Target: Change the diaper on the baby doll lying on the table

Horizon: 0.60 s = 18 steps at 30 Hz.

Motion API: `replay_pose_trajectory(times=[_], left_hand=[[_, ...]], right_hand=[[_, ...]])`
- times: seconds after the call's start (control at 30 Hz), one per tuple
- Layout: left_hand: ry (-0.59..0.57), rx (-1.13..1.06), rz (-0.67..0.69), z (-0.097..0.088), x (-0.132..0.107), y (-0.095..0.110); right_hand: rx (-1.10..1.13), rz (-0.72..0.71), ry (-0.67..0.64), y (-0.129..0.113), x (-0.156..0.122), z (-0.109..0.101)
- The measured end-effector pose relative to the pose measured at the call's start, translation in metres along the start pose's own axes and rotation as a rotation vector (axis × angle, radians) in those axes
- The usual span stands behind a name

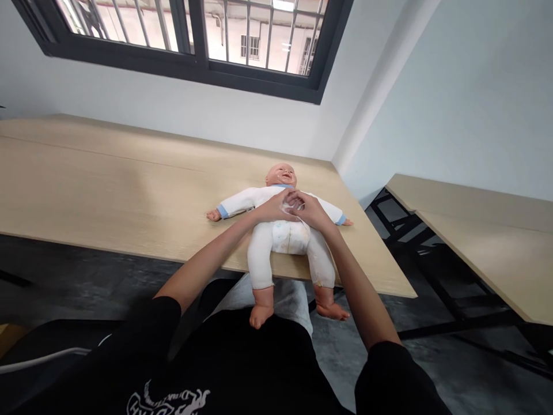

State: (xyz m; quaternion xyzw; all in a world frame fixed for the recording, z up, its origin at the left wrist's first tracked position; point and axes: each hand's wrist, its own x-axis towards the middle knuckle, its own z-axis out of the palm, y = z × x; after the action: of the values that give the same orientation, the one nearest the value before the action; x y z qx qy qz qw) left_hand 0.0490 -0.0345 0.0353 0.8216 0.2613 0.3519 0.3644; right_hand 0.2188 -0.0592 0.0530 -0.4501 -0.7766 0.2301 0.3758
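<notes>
Fingers (pixel 288 203) of both your hands meet on the chest of a doll (pixel 260 248), curled nearly closed and apparently pinching the front of its white suit (pixel 242 202); the grip itself is too small to make out fully. Your left hand (pixel 274 208) and right hand (pixel 310 212) touch at the fingertips, just above the diaper (pixel 289 237). The doll lies on its back at the near edge of a pale wooden table (pixel 108 190), head toward the window (pixel 194 34), arms spread, bare feet hanging off the edge over your lap. A second table (pixel 475 230) stands well apart on your right. The doll looks light, with a soft cloth-covered trunk and stiffer moulded head and limbs. The thin fabric would likely slide and bunch, so the trunk, under the arms, seems the surest place to hold.
</notes>
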Motion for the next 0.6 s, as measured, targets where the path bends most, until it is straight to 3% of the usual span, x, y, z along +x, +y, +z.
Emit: replay_pose_trajectory(times=[0.1, 0.17, 0.23, 0.3, 0.37, 0.43, 0.53, 0.6], left_hand=[[0.086, 0.046, -0.001, -0.009, -0.015, 0.010], [0.221, 0.089, -0.042, -0.017, -0.031, 0.013], [0.394, 0.132, -0.152, -0.027, -0.051, 0.011], [0.496, 0.182, -0.289, -0.037, -0.070, 0.005], [0.454, 0.256, -0.383, -0.044, -0.085, -0.002], [0.307, 0.372, -0.422, -0.048, -0.092, -0.008], [0.110, 0.592, -0.446, -0.045, -0.090, -0.012], [0.070, 0.676, -0.461, -0.038, -0.085, -0.012]], right_hand=[[0.035, 0.032, 0.011, 0.004, 0.001, 0.005], [0.066, 0.028, 0.020, 0.007, -0.001, 0.008], [0.110, 0.033, 0.035, 0.009, -0.003, 0.010], [0.148, 0.052, 0.050, 0.011, -0.005, 0.011], [0.171, 0.056, 0.058, 0.012, -0.006, 0.011], [0.184, 0.053, 0.055, 0.013, -0.006, 0.011], [0.195, 0.063, 0.059, 0.014, -0.006, 0.012], [0.206, 0.071, 0.071, 0.014, -0.006, 0.012]])
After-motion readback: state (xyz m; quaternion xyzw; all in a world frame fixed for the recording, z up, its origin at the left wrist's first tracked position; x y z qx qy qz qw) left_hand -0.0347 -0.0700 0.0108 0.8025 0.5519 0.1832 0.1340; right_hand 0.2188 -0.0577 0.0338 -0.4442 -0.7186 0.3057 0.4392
